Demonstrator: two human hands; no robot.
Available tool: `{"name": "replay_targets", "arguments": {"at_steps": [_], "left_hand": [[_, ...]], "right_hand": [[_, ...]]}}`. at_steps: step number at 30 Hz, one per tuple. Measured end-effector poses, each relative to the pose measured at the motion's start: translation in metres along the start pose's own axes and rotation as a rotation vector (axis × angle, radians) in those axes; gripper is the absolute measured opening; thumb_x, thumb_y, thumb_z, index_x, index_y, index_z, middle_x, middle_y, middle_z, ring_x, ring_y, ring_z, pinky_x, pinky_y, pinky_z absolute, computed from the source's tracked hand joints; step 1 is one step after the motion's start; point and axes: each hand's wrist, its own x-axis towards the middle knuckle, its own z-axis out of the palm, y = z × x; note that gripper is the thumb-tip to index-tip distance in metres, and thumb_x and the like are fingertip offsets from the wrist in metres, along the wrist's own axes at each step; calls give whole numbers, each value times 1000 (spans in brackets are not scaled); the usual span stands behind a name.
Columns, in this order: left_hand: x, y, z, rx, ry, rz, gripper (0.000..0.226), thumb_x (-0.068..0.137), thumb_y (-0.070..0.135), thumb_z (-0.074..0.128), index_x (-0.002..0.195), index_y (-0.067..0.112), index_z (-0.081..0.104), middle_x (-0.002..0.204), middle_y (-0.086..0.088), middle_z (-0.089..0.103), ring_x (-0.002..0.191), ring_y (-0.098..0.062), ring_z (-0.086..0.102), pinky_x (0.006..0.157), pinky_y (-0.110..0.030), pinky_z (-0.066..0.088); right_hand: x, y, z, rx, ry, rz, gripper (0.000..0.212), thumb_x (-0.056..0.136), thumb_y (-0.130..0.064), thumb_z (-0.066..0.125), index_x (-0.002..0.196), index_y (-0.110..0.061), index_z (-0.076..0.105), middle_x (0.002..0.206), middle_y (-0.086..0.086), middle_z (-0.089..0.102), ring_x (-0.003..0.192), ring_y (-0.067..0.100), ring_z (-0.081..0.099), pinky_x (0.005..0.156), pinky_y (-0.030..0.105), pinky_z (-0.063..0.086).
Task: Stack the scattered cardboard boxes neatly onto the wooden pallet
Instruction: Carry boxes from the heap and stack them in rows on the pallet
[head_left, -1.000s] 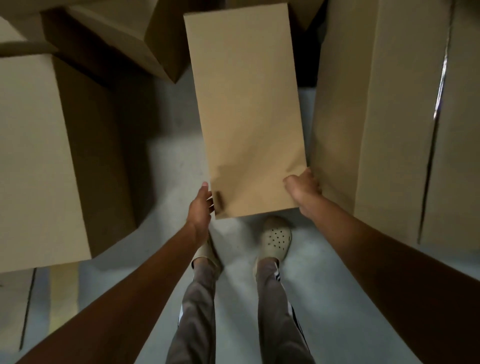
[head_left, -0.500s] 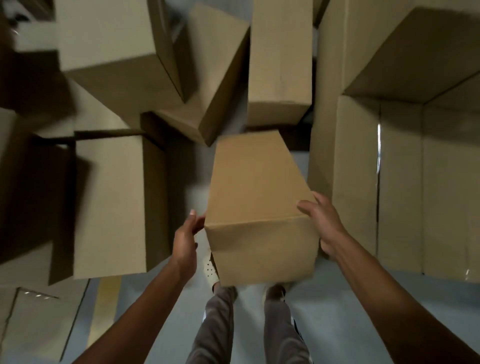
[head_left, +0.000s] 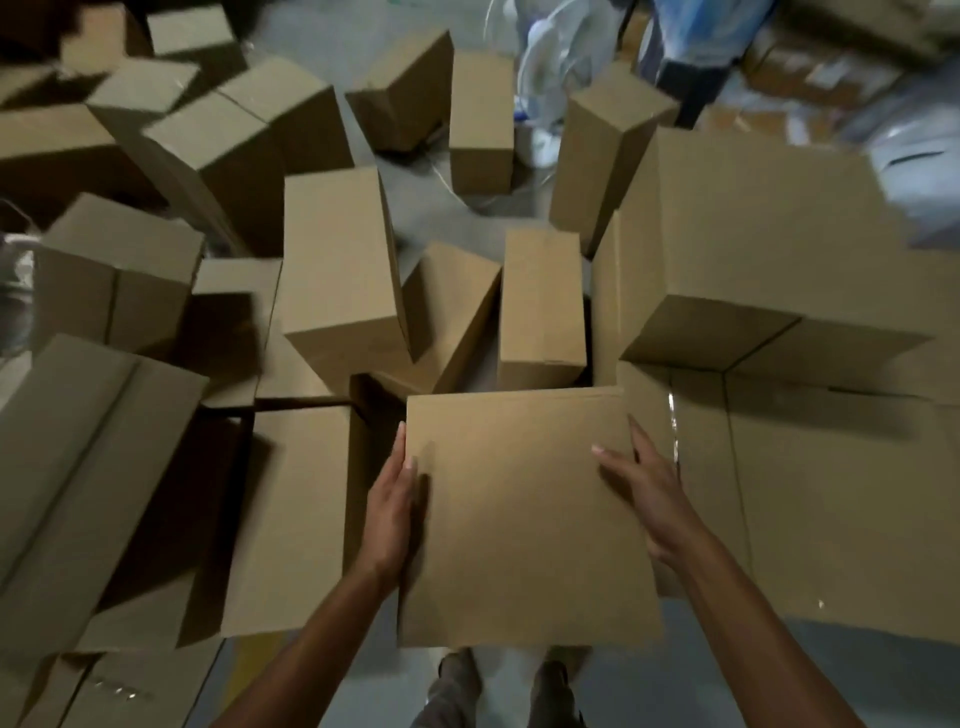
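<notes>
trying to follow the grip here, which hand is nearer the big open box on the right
Right. The right hand grips the held box on the edge beside the open box, nearly touching it. The left hand is on the held box's far edge, away from it.

No words, numbers or signs can be read anywhere. The brown box (head_left: 524, 514) held in the near middle has a plain face with no print. The other boxes (head_left: 337, 270) around it are plain brown too. The far things at the top right are too blurry to read.
</notes>
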Motion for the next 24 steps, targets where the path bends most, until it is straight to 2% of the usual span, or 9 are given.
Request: {"name": "replay_targets", "arguments": {"at_steps": [2, 3, 5, 8, 11, 13, 17, 22, 24], "left_hand": [[-10, 20, 0, 19, -68, -2, 66, 90, 68, 46, 152, 53, 27, 155, 23, 37, 143, -9, 38, 118, -49, 33], [-16, 29, 0, 12, -102, -17, 66, 92, 70, 45, 152, 47, 32, 154, 14, 43, 139, -13, 45, 115, -50, 38], [-26, 45, 1, -75, -145, -129, 61, 96, 69, 40, 143, 31, 52, 135, -5, 65, 120, -22, 64, 103, -49, 49], [-38, 70, 3, -161, -158, -287, 51, 99, 60, 39, 120, 23, 67, 111, -13, 75, 102, -29, 72, 91, -48, 53], [-40, 90, 8, -189, -192, -274, 49, 100, 56, 40, 119, 19, 67, 107, -15, 75, 100, -31, 71, 87, -45, 52], [-44, 104, 15, -193, -224, -244, 47, 102, 52, 39, 120, 17, 66, 103, -14, 76, 98, -30, 71, 82, -42, 52], [-60, 124, 35, -165, -292, -186, 49, 101, 54, 41, 132, 19, 60, 111, -10, 75, 99, -27, 73, 79, -39, 52], [-98, 141, 76, -165, -364, -156, 52, 94, 57, 53, 130, 20, 60, 110, -13, 75, 109, -36, 68, 93, -50, 52], [-122, 150, 99, -158, -393, -127, 47, 95, 55, 55, 125, 21, 62, 106, -14, 76, 109, -37, 67, 94, -50, 51]], "right_hand": [[-21, -15, 8, 23, 15, -38, 55, 87, -35, 75, 138, -40, 54, 126, -5, 70, 113, 21, 69, 94, 48, 57], [-30, -24, 10, 34, 15, -56, 62, 82, -40, 77, 140, -39, 54, 129, -6, 69, 116, 21, 67, 98, 50, 55], [-45, -39, 10, 40, 16, -73, 68, 77, -46, 76, 141, -37, 54, 129, -6, 69, 118, 21, 66, 101, 51, 52], [-69, -52, 8, 21, 28, -96, 64, 80, -44, 71, 140, -29, 56, 126, -2, 71, 115, 23, 68, 101, 52, 53], [-93, -56, 0, 27, 60, -120, 47, 87, -32, 70, 132, -21, 63, 118, 0, 74, 109, 22, 71, 100, 48, 54], [-110, -57, -8, 10, 89, -141, 35, 94, -23, 66, 128, -27, 63, 116, -4, 75, 105, 15, 72, 94, 40, 57], [-149, -59, -31, 63, 123, -199, 36, 93, -20, 68, 124, -35, 59, 107, -8, 75, 93, 10, 74, 70, 23, 58], [-204, -58, -69, 125, 188, -274, 49, 89, -31, 73, 135, -27, 57, 115, -4, 75, 101, 14, 73, 80, 35, 61], [-233, -51, -88, 162, 217, -330, 43, 92, -27, 70, 133, -28, 57, 115, -5, 73, 96, 9, 73, 72, 27, 60]]}}
